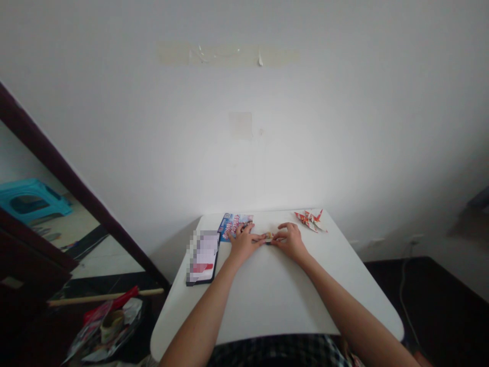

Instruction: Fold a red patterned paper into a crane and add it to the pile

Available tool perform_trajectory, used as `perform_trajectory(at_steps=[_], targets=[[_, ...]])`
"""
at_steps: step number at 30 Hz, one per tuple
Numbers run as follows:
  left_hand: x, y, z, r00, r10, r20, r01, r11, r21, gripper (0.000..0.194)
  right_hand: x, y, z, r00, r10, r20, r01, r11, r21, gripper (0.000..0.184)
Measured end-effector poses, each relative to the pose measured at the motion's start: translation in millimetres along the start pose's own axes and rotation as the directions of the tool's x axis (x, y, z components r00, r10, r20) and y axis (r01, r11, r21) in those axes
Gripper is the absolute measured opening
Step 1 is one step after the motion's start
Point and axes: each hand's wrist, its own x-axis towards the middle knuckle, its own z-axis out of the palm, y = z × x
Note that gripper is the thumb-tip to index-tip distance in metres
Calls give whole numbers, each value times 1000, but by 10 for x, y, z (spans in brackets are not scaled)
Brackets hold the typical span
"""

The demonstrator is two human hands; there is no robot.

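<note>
My left hand point(243, 243) and my right hand point(291, 243) meet near the back of the white table. Between their fingertips is a small piece of folded paper point(269, 236), pale yellow with a darker lower edge. Fingers of both hands are closed on its two ends and cover part of it. Just behind my left hand lies a blue printed booklet point(228, 224), partly covered by the fingers. To the right, beyond my right hand, sit red-and-white folded paper figures point(310, 220).
A tablet or phone point(206, 255) with a lit, partly blurred screen lies on the left of the white table point(275, 311). The wall point(267, 168) rises behind. On the floor at left are a bag-lined bin point(110, 326) and a wooden stick point(151, 292); farther off stands a blue stool point(34, 199).
</note>
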Motion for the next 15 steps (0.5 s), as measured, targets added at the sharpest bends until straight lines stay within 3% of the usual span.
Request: perform_trajectory(at_steps=[7,15], targets=[[7,15,-40,999,-17,37,18,1000,-21,28,11,-11,-58,971,-238,11,238,969,-68,5],[26,4,9,1000,-30,-5,30,1000,2,25,15,-35,18,997,-78,4,78,996,-33,8]])
